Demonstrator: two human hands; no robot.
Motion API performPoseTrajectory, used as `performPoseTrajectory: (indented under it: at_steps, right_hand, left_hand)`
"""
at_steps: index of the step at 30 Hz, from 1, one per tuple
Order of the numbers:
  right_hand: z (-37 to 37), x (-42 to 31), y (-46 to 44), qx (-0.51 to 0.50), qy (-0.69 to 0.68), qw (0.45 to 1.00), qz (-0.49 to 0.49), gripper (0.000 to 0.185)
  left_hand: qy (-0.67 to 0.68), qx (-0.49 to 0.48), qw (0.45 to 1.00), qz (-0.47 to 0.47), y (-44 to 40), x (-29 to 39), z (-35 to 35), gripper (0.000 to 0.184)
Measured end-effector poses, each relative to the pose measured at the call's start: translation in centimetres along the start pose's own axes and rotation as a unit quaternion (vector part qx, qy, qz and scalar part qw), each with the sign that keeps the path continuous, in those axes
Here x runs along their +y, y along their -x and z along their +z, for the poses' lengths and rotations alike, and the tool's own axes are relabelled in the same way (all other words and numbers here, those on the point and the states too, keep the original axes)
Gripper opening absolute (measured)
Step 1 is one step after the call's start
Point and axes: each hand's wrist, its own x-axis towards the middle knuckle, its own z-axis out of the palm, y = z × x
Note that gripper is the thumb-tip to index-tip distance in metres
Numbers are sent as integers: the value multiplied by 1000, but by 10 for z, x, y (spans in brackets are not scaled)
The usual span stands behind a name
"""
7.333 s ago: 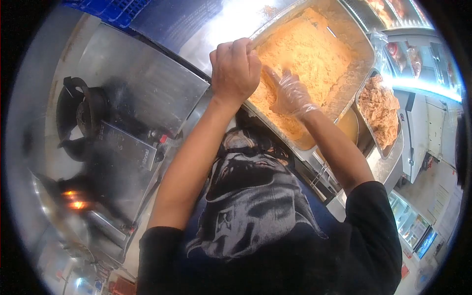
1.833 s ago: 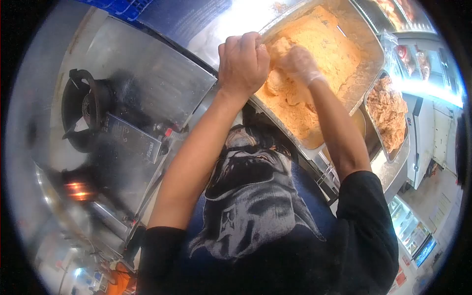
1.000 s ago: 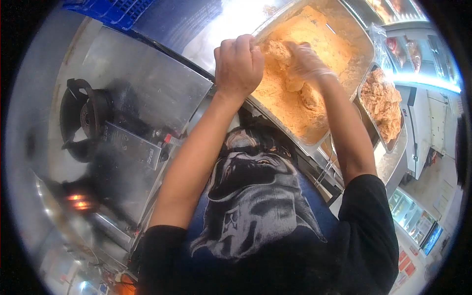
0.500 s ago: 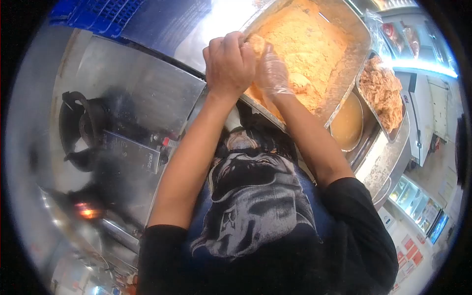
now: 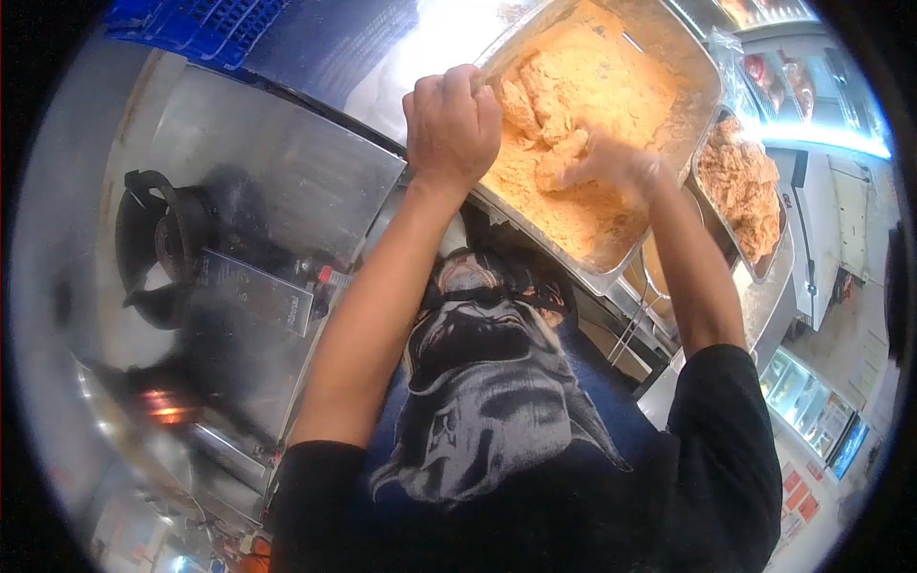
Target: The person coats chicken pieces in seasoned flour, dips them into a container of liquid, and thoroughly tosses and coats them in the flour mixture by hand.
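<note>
A large metal tray (image 5: pixel 700 124) of orange-yellow breading flour (image 5: pixel 621 81) lies in front of me. My left hand (image 5: pixel 452 126) is bare and closed around the tray's left rim. Over the flour is my right hand (image 5: pixel 621 164), in a clear plastic glove and smeared by motion. Its fingertips touch or nearly touch a flour-coated piece (image 5: pixel 565 153), but their grip does not show clearly. More coated lumps (image 5: pixel 525 105) rest in the flour near my left hand.
A smaller metal pan (image 5: pixel 740 186) heaped with raw-looking meat stands right of the tray. Between them a round container (image 5: pixel 659 272) is partly hidden, with thin wire handles (image 5: pixel 628 334) beside it. A blue crate (image 5: pixel 205 29) sits far left; a glowing red-orange spot (image 5: pixel 167 406) shows lower left.
My right hand has moved right, away from my left hand and the tray's left rim, uncovering coated lumps there. My left hand has hardly moved. Wire handles now show beside the round container.
</note>
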Motion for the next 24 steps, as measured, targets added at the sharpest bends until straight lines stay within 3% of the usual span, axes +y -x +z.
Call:
performPoseTrajectory:
  at_steps: [1, 3, 4, 7, 8, 10, 11, 13, 14, 16, 17, 21, 23, 24]
  right_hand:
    - [10, -12, 3, -3, 0, 1000, -2, 85]
    - [41, -49, 17, -16, 331, 935, 127, 76]
    - [49, -46, 18, -18, 330, 935, 129, 76]
    - [69, -33, 21, 107, 266, 958, 9, 33]
    - [66, -34, 18, 109, 266, 958, 9, 33]
    - [50, -36, 4, 57, 265, 961, 50, 61]
    - [37, -41, 0, 54, 266, 961, 48, 61]
    - [0, -45, -4, 69, 103, 985, 121, 70]
    - [-13, -38, -5, 71, 101, 985, 124, 70]
    - [-34, -31, -10, 14, -17, 988, 151, 86]
    - [-50, -67, 12, -10, -113, 973, 203, 98]
    - [-26, -22, 6, 28, -138, 972, 190, 96]
    - [-1, -6, 13, -10, 48, 988, 144, 99]
    - [10, -2, 16, -12, 49, 988, 144, 99]
  left_hand:
    - [-3, 0, 1000, -3, -1, -1, -1, 27]
    - [4, -15, 1000, -9, -1, 1, -1, 26]
    - [6, -17, 1000, -11, -1, 1, -1, 26]
    - [15, -15, 1000, -9, -1, 3, 0, 26]
    - [17, -11, 1000, -7, -1, 2, 0, 26]
    - [15, -3, 1000, -9, -1, -1, -1, 26]
    - [10, -8, 1000, -8, 0, -1, -2, 26]
    - [8, -17, 1000, -3, 0, 0, -1, 26]
    - [9, -19, 1000, -3, 0, 1, -1, 26]
    - [7, -17, 1000, -4, -2, 1, -2, 27]
    - [8, -16, 1000, -3, -2, 1, -2, 27]
    - [8, -18, 1000, -3, -1, 1, -2, 28]
    - [9, -20, 1000, -4, -1, 1, -2, 28]
    - [10, -22, 1000, -8, -1, 1, -2, 28]
